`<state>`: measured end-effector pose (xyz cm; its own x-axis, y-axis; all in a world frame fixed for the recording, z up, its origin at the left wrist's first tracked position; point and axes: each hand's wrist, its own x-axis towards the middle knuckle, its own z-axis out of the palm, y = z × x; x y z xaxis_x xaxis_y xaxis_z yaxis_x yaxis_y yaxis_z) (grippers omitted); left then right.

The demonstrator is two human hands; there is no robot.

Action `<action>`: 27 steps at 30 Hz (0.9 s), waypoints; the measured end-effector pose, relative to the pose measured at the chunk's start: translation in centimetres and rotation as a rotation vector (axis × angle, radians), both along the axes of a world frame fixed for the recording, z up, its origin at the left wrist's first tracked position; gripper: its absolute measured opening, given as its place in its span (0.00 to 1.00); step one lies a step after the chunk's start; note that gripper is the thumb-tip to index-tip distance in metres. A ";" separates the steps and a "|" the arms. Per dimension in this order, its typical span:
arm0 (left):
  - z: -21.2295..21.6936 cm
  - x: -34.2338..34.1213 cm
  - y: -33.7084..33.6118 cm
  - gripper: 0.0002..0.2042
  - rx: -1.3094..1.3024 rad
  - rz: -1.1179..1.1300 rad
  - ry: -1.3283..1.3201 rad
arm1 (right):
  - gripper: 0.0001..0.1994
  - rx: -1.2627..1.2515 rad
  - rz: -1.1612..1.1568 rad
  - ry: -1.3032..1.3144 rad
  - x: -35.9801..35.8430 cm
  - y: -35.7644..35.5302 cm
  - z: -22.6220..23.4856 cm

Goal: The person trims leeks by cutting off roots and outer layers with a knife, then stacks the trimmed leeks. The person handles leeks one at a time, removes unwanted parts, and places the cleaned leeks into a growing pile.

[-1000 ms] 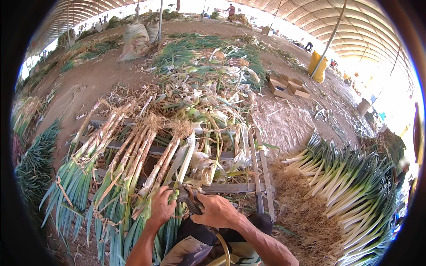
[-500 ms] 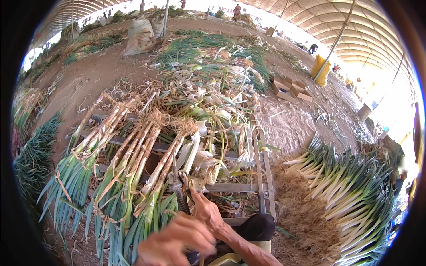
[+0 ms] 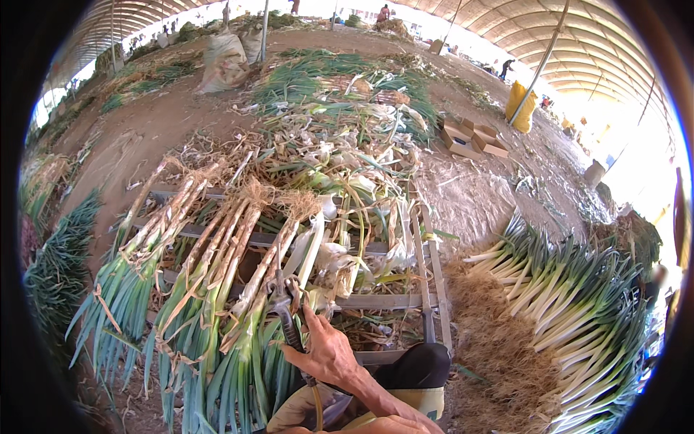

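My right hand is low in the middle, index finger stretched out and thumb spread apart from it. The thumb crosses the black handle of an air gun; no grip around the handle shows. The gun has a thin metal nozzle pointing up and a yellowish hose running down. My left hand lies at the lower edge by the right forearm, mostly cut off, its fingers not clear. Left of the gun, unpeeled leeks with brown outer leaves rest on a metal rack, roots away from me.
Peeled skins pile beyond the rack. Cleaned white-stemmed leeks lie on the right, roots toward me. An open cardboard box and a yellow sack stand farther right. My knee is beside the rack's near end.
My left hand, blurred in front of the right wrist earlier, has dropped to the lower edge. My right hand has shifted slightly down and left, its thumb now spread over the handle.
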<state>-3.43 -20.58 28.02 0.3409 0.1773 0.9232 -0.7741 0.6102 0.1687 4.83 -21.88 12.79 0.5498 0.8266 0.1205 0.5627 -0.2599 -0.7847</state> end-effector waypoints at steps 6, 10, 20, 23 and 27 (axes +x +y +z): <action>0.1 -0.3 -1.2 0.12 -0.052 -0.014 -0.009 | 0.47 -0.004 -0.009 0.007 0.1 -0.2 -0.8; -1.1 0.0 -0.5 0.12 0.022 0.017 -0.079 | 0.47 -0.037 0.000 0.020 0.2 -0.2 -0.7; 2.7 -3.6 0.0 0.14 -0.033 -0.132 0.284 | 0.47 -0.034 -0.038 0.021 0.1 -0.2 -1.2; 1.8 -2.7 -0.6 0.14 -0.056 -0.095 0.177 | 0.48 -0.056 -0.030 0.025 0.1 -0.2 -0.9; 0.2 -1.1 -2.0 0.14 -0.104 -0.043 -0.011 | 0.48 -0.037 -0.035 0.036 0.3 -0.4 -0.9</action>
